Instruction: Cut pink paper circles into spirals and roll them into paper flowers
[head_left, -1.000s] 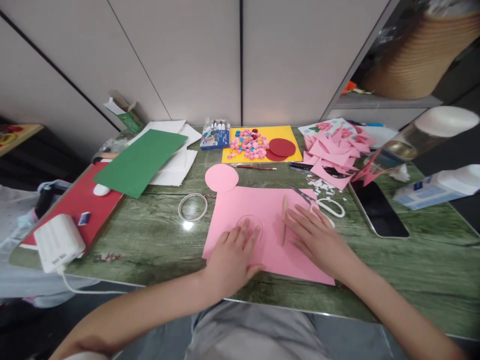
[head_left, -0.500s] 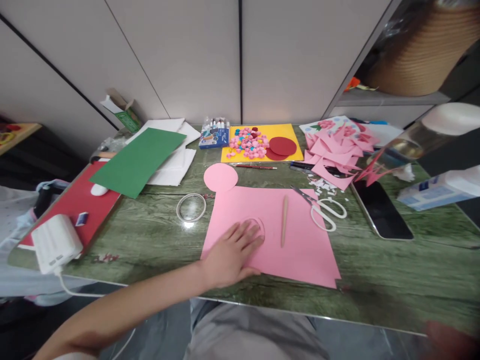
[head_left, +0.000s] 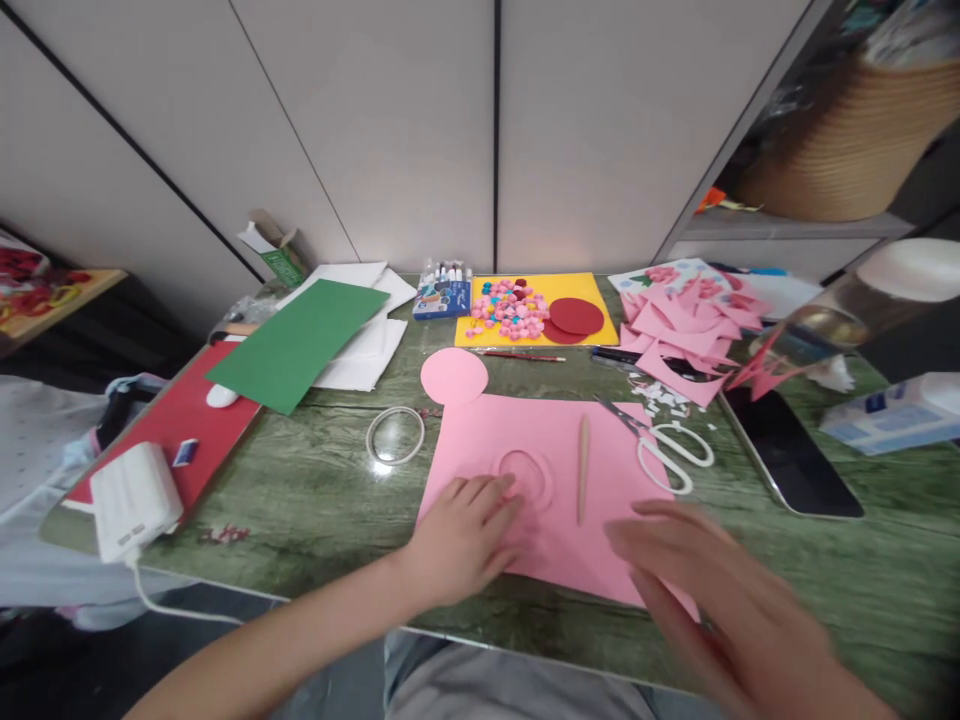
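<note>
My left hand (head_left: 465, 535) rests on a sheet of pink paper (head_left: 480, 430), its fingers loosely stretched. Its fingertips meet the left edge of a thin ring (head_left: 544, 470) that lies on the paper; whether they press on it I cannot tell. Smeared by motion, my right hand (head_left: 712, 590) hovers over the sheet's lower right corner, thumb apart from the fingers and nothing visible in it. Between the hands lies a pale wooden pencil-like stick (head_left: 583, 470). White-handled scissors (head_left: 671, 450) lie partly on the sheet's right edge. A pink paper circle (head_left: 454, 376) touches its top left corner.
A pale ring (head_left: 395, 436) lies left of the sheet. Behind are pompoms (head_left: 510, 308) and red circles (head_left: 576, 316) on yellow paper (head_left: 600, 290). Pink scraps (head_left: 682, 325), a phone (head_left: 791, 450) and a bottle (head_left: 900, 412) stand right; green paper (head_left: 300, 340) and a white charger (head_left: 135, 500) left.
My right hand has come in from the lower right corner over the sheet. My left hand has drawn back a little, uncovering more of the ring. The view has shifted slightly.
</note>
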